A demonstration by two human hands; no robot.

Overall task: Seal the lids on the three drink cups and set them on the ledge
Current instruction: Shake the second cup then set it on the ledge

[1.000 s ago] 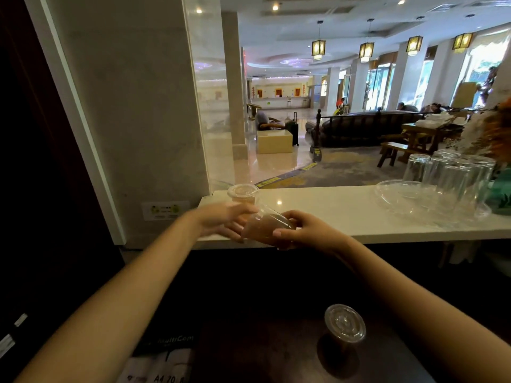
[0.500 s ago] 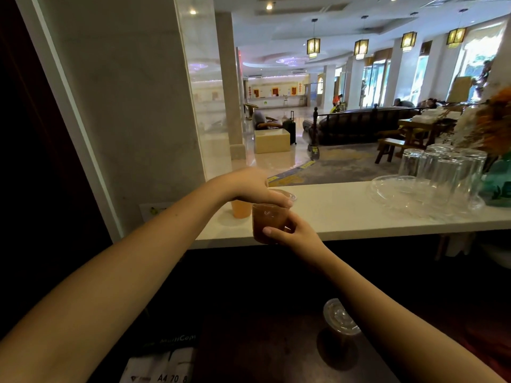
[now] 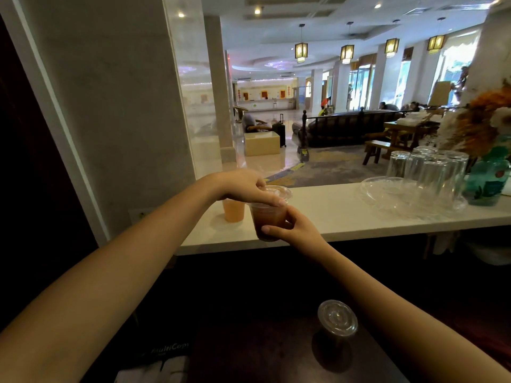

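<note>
A clear plastic cup of brown drink (image 3: 267, 221) stands upright at the front of the white ledge (image 3: 345, 217). My right hand (image 3: 293, 229) grips its side with fingers and thumb. My left hand (image 3: 246, 187) lies over its clear lid (image 3: 279, 192), fingers pressing on the rim. Behind it to the left, a cup of orange drink (image 3: 233, 210) stands on the ledge, its top hidden by my left wrist. A third lidded cup (image 3: 336, 322) with dark drink stands on the dark table below, close to my right forearm.
Several upturned glasses (image 3: 428, 172) and a clear plastic tray (image 3: 387, 193) sit on the right part of the ledge, next to a teal vase with flowers (image 3: 488, 178). A pale wall (image 3: 110, 106) bounds the ledge on the left. Paper packs (image 3: 163, 363) lie at the bottom edge.
The brown cup went from tilted between both hands to upright on the ledge. My left hand moved on top of its lid; my right hand stays on its side.
</note>
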